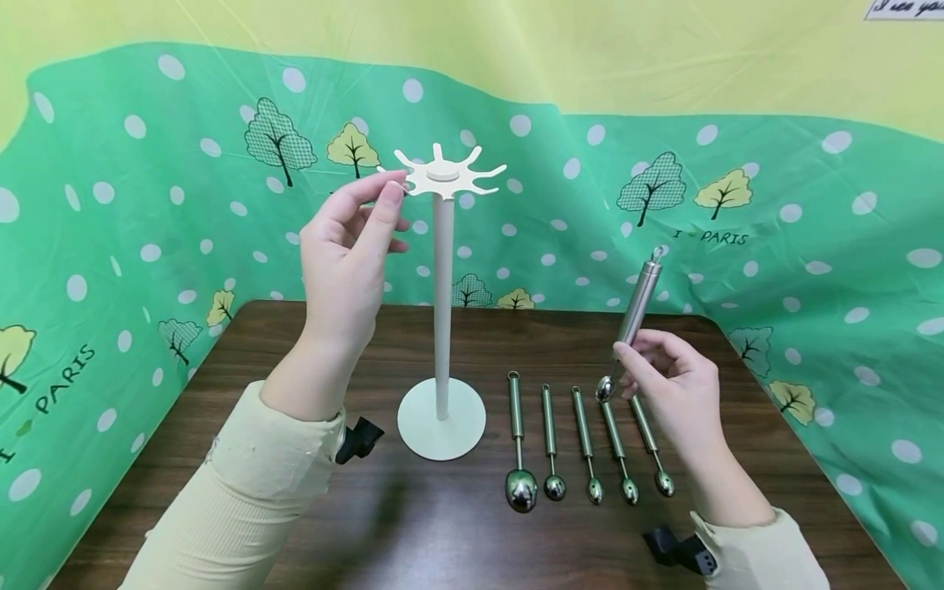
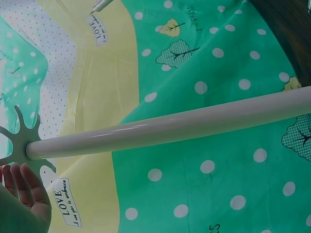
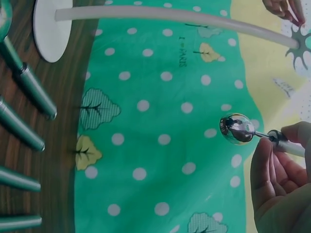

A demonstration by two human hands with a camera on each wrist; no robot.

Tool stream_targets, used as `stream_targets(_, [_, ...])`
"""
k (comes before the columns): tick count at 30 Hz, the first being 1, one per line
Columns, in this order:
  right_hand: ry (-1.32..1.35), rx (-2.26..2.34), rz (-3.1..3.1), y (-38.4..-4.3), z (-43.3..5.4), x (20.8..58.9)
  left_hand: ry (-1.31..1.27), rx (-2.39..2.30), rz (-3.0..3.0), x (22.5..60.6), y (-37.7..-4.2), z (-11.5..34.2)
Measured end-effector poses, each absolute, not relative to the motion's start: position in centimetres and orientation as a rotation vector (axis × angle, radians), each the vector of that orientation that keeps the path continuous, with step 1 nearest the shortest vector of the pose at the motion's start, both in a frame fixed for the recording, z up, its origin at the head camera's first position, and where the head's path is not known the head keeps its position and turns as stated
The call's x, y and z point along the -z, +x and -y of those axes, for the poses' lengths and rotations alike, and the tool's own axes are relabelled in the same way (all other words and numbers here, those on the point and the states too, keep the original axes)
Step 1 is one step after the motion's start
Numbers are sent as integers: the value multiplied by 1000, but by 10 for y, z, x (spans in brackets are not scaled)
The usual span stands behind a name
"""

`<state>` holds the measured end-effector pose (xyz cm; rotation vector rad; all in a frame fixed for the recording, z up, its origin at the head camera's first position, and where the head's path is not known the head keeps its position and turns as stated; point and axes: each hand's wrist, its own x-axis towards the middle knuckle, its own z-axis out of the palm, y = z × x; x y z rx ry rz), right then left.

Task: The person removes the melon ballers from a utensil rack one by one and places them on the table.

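A white stand (image 1: 442,311) with a round base and a star-shaped top of hooked prongs (image 1: 450,170) stands upright on the table. My left hand (image 1: 342,254) pinches one left prong of that top between thumb and index finger. At the right, my right hand (image 1: 674,401) holds a steel melon baller (image 1: 640,299) near the bowl end of its handle. Its hanging loop points up and its scoop is down, above the lying tools. The right wrist view shows the round shiny scoop (image 3: 238,128) and thin neck, with thumb and fingertips gripping the handle just behind.
Several similar steel scoops, among them a larger one (image 1: 520,487), lie in a row on the dark wood table (image 1: 442,524), right of the stand's base. Behind hangs a green and yellow patterned cloth (image 1: 560,270).
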<state>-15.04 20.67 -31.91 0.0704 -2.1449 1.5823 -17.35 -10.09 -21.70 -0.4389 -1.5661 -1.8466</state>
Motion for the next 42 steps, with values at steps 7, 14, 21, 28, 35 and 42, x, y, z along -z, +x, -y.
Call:
stream_targets(7, [42, -1520, 2216, -150, -223, 327, -440, 1847, 1568, 217, -174, 102])
stream_targets(14, [-14, -1405, 2340, -149, -246, 340, -440, 1845, 1572, 218, -173, 104])
stream_targets(21, [-75, -1269, 2440, -148, -270, 352, -438, 1861, 1561, 219, -173, 105])
stream_targets(28, [-118, -1201, 2508, -145, -290, 363, -440, 1867, 1561, 220, -173, 105])
stream_targets(35, [-184, -1136, 2608, -145, -311, 378, -431, 1853, 1590, 223, -172, 106])
stream_targets(42, [-240, -1026, 2734, -146, -330, 400, -398, 1860, 1630, 229, -173, 108])
